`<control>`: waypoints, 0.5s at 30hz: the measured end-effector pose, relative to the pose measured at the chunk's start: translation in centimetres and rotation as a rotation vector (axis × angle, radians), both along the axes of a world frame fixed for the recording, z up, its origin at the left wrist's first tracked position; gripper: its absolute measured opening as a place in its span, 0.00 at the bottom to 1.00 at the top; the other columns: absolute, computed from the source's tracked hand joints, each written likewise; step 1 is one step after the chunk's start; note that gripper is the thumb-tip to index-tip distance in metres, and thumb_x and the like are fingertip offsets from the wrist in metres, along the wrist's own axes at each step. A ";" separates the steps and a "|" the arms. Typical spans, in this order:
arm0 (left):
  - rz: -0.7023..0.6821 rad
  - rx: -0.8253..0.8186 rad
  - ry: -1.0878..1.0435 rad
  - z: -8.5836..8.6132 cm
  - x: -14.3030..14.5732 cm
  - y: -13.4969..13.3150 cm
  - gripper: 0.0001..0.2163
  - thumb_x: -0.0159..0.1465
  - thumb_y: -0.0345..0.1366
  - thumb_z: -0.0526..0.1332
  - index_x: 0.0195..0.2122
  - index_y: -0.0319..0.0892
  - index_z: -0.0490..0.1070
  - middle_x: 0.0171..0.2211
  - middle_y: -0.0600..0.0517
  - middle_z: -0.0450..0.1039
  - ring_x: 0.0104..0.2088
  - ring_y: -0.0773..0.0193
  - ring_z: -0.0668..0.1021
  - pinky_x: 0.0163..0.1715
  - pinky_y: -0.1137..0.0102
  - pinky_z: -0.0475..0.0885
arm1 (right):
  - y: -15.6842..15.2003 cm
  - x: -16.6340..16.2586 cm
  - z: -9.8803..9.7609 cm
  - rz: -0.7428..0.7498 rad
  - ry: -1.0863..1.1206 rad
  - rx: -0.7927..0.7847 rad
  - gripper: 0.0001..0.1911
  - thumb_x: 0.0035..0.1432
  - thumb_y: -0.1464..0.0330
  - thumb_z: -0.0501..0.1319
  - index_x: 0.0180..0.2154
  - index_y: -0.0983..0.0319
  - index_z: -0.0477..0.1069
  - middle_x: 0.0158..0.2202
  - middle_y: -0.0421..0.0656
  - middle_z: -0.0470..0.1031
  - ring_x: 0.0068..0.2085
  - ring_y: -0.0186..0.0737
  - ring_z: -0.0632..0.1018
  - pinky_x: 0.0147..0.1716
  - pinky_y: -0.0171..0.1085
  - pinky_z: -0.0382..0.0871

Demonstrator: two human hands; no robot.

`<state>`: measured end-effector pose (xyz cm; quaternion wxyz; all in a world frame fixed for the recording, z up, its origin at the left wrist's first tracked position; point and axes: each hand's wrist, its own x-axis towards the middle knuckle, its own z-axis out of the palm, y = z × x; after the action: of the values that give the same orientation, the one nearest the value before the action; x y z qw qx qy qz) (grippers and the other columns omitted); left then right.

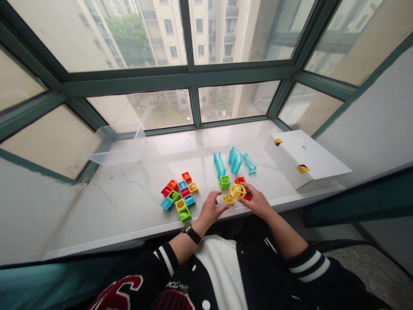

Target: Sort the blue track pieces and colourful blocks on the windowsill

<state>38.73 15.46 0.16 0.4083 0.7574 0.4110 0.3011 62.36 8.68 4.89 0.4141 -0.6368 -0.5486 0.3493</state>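
A yellow cube-shaped block [238, 191] is held by my right hand [256, 201], its fingers closed on the block's right side. My left hand [211, 209] rests low over the sill, thumb and fingers apart, with nothing between them. Just right of its fingertips lies another yellow block [229, 199]. A green block [225, 182] stands behind these two. Behind the held block a red block [240, 180] shows, partly hidden, and more red peeks out beside my right fingers. Further back lie a straight clear-blue track piece [219, 165], a curved one [235, 159] and a thinner one [249, 163].
Several red, blue, green and yellow blocks [180, 204] lie grouped left of my left hand on the white marble sill [129, 202]. A clear plastic bin [121, 144] stands at the back left. The white box [309, 157] with yellow-black tape sits at the right. Windows rise behind.
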 end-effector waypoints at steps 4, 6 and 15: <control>-0.068 0.010 0.050 -1.6 0.6 0.1 0.29 0.58 0.38 0.75 0.59 0.45 0.69 0.53 0.47 0.75 0.37 0.61 0.77 0.43 0.61 0.77 | -0.3 0.5 0.0 -0.021 -0.153 0.017 0.32 0.57 0.62 0.71 0.62 0.54 0.69 0.57 0.48 0.79 0.55 0.53 0.81 0.58 0.52 0.75; -0.068 0.019 0.067 -2.1 0.9 0.2 0.28 0.59 0.37 0.74 0.60 0.46 0.69 0.55 0.45 0.75 0.41 0.58 0.79 0.44 0.60 0.77 | -0.4 0.5 -0.1 -0.027 -0.220 0.026 0.31 0.56 0.61 0.71 0.61 0.55 0.71 0.56 0.48 0.79 0.55 0.54 0.80 0.58 0.53 0.74; -0.022 -0.008 0.127 -2.4 1.3 0.5 0.21 0.63 0.42 0.71 0.56 0.48 0.75 0.47 0.48 0.81 0.44 0.53 0.82 0.45 0.60 0.76 | 0.5 -0.3 -1.6 0.039 -0.398 0.030 0.30 0.53 0.66 0.73 0.58 0.56 0.73 0.52 0.48 0.79 0.53 0.53 0.79 0.57 0.52 0.71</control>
<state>40.07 15.95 -2.24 0.3878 0.7779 0.4287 0.2464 62.06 9.14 3.28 0.2999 -0.6764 -0.6370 0.2163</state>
